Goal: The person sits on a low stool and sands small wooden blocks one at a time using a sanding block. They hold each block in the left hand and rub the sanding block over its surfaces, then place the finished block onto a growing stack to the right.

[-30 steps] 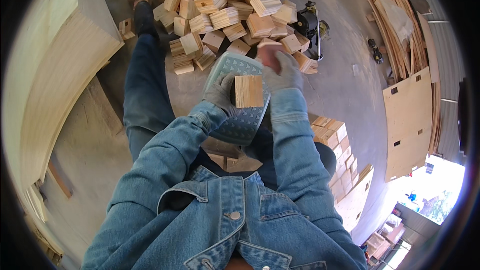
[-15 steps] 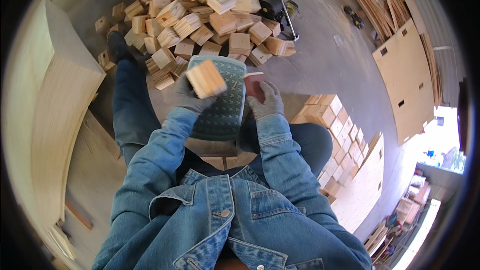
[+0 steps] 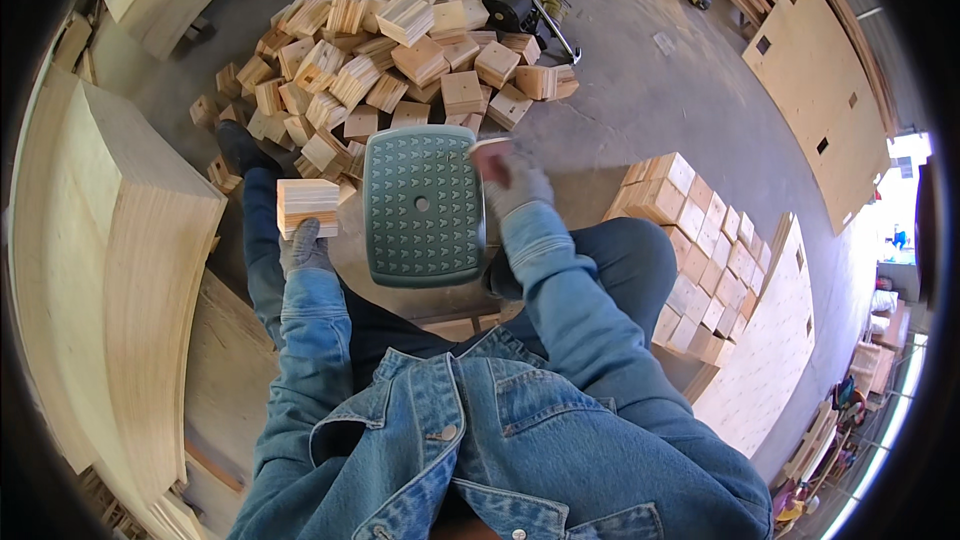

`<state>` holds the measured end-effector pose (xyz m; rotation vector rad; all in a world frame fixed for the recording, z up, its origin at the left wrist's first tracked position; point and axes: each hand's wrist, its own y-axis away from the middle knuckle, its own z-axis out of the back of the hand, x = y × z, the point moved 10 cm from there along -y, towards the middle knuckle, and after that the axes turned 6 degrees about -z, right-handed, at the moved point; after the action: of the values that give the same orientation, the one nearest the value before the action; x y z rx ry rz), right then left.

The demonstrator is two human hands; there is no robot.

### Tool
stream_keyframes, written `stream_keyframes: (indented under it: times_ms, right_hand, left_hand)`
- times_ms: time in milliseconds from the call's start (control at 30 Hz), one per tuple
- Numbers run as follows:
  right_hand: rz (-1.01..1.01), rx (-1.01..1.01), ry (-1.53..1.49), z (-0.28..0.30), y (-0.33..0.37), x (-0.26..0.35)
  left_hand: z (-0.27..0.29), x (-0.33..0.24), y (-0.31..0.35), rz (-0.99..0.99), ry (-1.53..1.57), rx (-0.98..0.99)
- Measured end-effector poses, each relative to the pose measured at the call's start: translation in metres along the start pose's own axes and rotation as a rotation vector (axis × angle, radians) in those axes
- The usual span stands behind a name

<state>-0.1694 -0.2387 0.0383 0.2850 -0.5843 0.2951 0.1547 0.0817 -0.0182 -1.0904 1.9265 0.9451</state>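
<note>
In its grey glove, my left hand (image 3: 306, 250) grips a squared wooden block (image 3: 307, 202) with layered grain on its side, left of the stool. My right hand (image 3: 522, 185), gloved too and smeared by motion, is closed on a piece of reddish-brown sandpaper (image 3: 491, 162) at the right edge of the stool. Between the hands stands the green plastic stool (image 3: 420, 250), its top covered in raised marks with a hole in the middle.
A loose heap of wooden blocks (image 3: 400, 65) lies beyond the stool. Stacked blocks (image 3: 705, 250) stand in rows to my right beside a plywood sheet (image 3: 765, 340). A black power tool (image 3: 515, 10) sits behind the heap. Thick stacked boards (image 3: 150, 270) rise on my left.
My left hand has carried the block from over the stool to its left side. My right hand has swung slightly inward with the sandpaper. Small debris on the stool top no longer shows.
</note>
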Motion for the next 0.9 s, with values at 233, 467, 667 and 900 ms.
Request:
stream_keyframes:
  times_ms: [233,467,667,900]
  right_hand:
    - [0.298,0.256,0.164,-0.032,0.049,0.083]
    - [0.122,0.319,0.272,-0.040,0.020,0.084]
    - [-0.025,-0.157,0.031,0.015,-0.010,0.039]
    - [0.264,0.376,0.201,-0.070,0.047,0.090]
  left_hand:
    - [-0.009,0.012,0.005,0.016,-0.003,0.040]
    - [-0.019,0.005,0.027,0.039,-0.152,0.084]
    - [-0.019,0.005,0.024,0.093,-0.116,0.066]
    - [-0.034,0.032,0.018,0.133,-0.104,0.268]
